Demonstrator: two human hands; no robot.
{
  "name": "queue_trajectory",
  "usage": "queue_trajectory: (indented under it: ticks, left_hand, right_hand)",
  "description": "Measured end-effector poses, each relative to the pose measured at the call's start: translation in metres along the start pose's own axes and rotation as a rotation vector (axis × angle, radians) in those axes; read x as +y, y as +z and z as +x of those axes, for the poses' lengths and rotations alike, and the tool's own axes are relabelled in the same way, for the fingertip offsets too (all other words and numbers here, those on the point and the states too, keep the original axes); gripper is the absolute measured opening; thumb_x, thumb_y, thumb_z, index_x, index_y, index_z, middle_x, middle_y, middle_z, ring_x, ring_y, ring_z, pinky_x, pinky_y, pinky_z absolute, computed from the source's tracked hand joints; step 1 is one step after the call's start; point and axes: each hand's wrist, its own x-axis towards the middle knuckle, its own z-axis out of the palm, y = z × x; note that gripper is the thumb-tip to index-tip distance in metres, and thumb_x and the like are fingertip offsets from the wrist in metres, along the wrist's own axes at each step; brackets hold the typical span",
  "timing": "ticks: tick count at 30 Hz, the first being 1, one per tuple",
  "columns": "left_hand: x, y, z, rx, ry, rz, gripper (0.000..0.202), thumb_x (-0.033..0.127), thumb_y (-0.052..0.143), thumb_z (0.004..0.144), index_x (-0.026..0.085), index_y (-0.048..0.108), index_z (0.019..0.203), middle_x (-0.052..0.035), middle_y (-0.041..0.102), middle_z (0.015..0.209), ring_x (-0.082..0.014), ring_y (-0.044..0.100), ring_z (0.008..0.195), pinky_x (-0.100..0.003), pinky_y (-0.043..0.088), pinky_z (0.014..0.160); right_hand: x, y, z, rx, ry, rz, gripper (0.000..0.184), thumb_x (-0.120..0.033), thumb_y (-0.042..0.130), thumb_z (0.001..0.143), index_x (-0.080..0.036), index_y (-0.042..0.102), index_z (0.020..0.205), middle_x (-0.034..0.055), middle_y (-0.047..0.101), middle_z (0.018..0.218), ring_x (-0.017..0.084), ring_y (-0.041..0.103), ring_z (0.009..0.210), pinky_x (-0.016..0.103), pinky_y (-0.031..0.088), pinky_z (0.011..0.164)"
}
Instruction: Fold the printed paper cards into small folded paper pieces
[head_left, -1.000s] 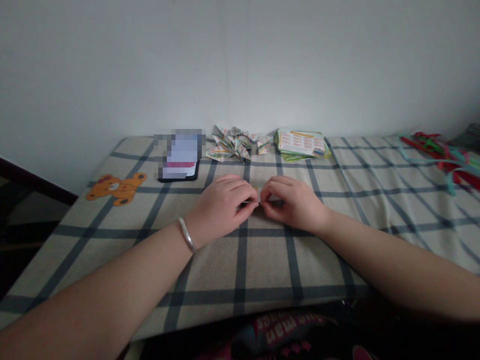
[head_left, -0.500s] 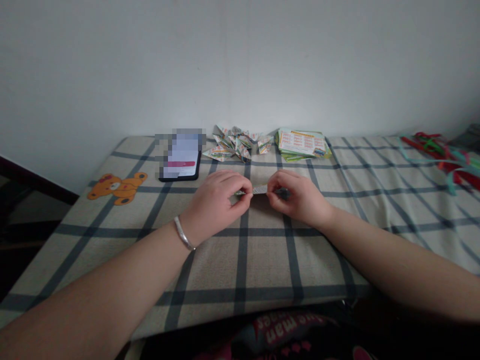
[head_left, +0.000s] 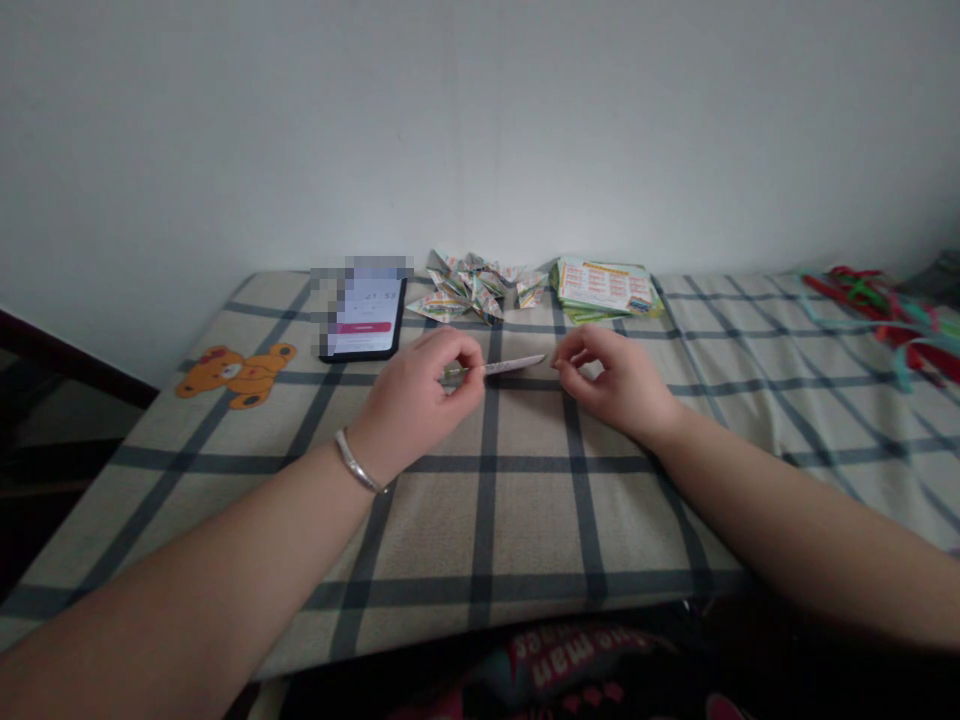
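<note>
My left hand (head_left: 435, 385), with a silver bangle at the wrist, pinches a narrow folded strip of printed paper (head_left: 516, 365) between thumb and fingers. The strip points to the right, its free end slightly raised above the tablecloth. Just past that end, my right hand (head_left: 611, 380) has thumb and fingertips together, apart from the paper, with nothing seen between them. Behind the hands lie several folded printed paper shapes (head_left: 480, 285). To their right is a stack of printed paper sheets (head_left: 604, 288).
A phone (head_left: 366, 312) with a lit, partly blurred screen lies at the back left. An orange teddy bear cutout (head_left: 236, 375) is near the table's left edge. Tangled coloured ribbons (head_left: 892, 315) lie far right. A checked cloth (head_left: 420, 540) covers the table, which meets a pale wall (head_left: 480, 130).
My right hand has let go of the strip's right end and moved a little right. My left hand has shifted left and up with the paper, showing more of it.
</note>
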Motion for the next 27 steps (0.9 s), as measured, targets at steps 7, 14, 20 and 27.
queue_trajectory:
  ticks: [7, 14, 20, 27]
  left_hand:
    - [-0.001, 0.0, -0.001, -0.015, 0.037, -0.017, 0.007, 0.013, 0.051, 0.086, 0.017, 0.057, 0.083, -0.0004, 0.064, 0.084, -0.0139, 0.061, 0.081, -0.027, 0.048, 0.077]
    - [0.002, 0.0, -0.001, -0.034, 0.092, -0.053, 0.009, 0.015, 0.051, 0.089, 0.018, 0.057, 0.083, -0.0015, 0.064, 0.085, -0.0148, 0.061, 0.083, -0.03, 0.049, 0.079]
    - [0.002, 0.0, 0.0, -0.017, 0.145, -0.001, 0.009, 0.014, 0.051, 0.089, 0.018, 0.059, 0.085, -0.0023, 0.068, 0.087, -0.0172, 0.062, 0.087, -0.037, 0.049, 0.089]
    - [0.009, 0.001, 0.0, -0.016, 0.254, 0.213, 0.01, 0.015, 0.055, 0.086, 0.021, 0.062, 0.082, 0.0002, 0.071, 0.089, -0.0189, 0.063, 0.095, -0.047, 0.036, 0.108]
  right_hand:
    - [0.001, -0.001, 0.001, 0.015, -0.1, 0.039, 0.006, -0.019, 0.06, 0.082, -0.021, 0.057, 0.087, 0.0029, 0.065, 0.088, 0.016, 0.061, 0.079, 0.03, 0.051, 0.07]
    - [-0.003, 0.002, 0.0, 0.121, -0.081, -0.016, 0.011, -0.021, 0.065, 0.082, -0.022, 0.057, 0.09, 0.0008, 0.065, 0.081, 0.015, 0.061, 0.073, 0.03, 0.049, 0.067]
    - [-0.009, -0.004, 0.003, 0.118, -0.251, -0.032, 0.006, -0.019, 0.062, 0.086, -0.023, 0.061, 0.081, 0.0024, 0.065, 0.08, 0.018, 0.06, 0.08, 0.035, 0.048, 0.075]
    - [-0.02, 0.001, -0.001, 0.019, -0.339, -0.095, 0.005, -0.02, 0.062, 0.087, -0.023, 0.065, 0.087, 0.0043, 0.066, 0.091, 0.018, 0.06, 0.085, 0.034, 0.047, 0.075]
